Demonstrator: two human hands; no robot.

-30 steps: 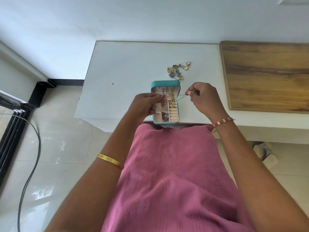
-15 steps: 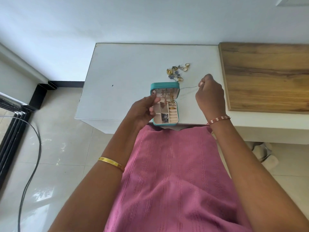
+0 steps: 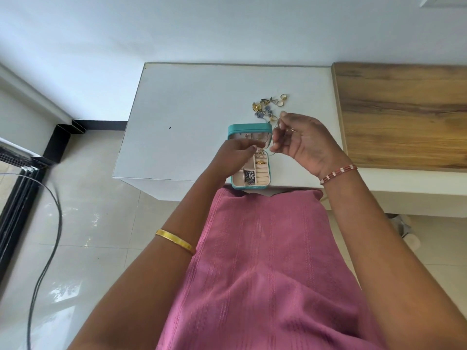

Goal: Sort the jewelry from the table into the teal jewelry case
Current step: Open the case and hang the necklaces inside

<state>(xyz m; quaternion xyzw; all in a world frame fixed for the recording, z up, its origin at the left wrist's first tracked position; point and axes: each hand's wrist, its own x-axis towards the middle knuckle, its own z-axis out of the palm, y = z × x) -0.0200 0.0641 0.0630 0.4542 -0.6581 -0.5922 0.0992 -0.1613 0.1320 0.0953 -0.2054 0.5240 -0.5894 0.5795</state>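
The left hand covers the upper left compartments of the teal case. A thin chain in the right hand is too fine to trace. Pieces in the jewelry pile are too small to tell apart.

A teal jewelry case with beige lining is sitting on a white desk; gold and blue jewelry is glinting nearby.

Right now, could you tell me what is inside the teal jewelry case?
In the teal jewelry case, a gold ring sits in the ring rolls and dark beaded pieces fill a middle compartment. The left hand covers its upper-left part.
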